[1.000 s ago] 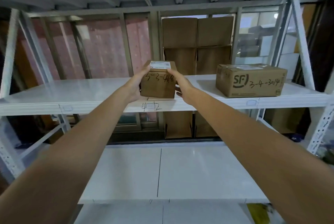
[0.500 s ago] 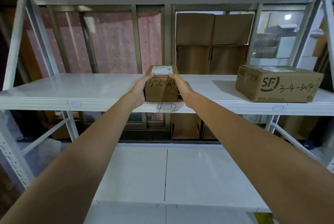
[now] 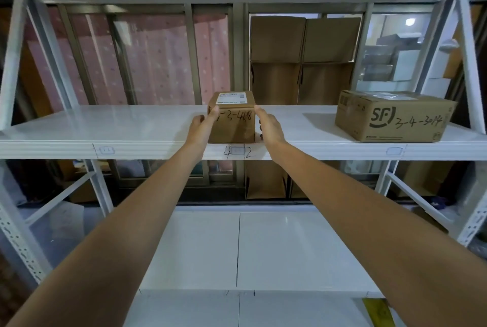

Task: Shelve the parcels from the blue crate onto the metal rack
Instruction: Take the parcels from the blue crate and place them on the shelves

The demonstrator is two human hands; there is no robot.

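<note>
Small brown cardboard parcel (image 3: 232,121) with white label sits at near edge of white metal rack shelf (image 3: 105,126), mid-span. Left hand (image 3: 201,126) and right hand (image 3: 268,127) grip its sides, thumbs on front corners. Larger brown SF-marked carton (image 3: 392,115) stands well apart, right.

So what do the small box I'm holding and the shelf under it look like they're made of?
Small box: brown corrugated cardboard by its look, matte, with marker writing and a white paper label on top. Shelf: likely painted metal, glossy white, its surface showing soft reflections.
</note>
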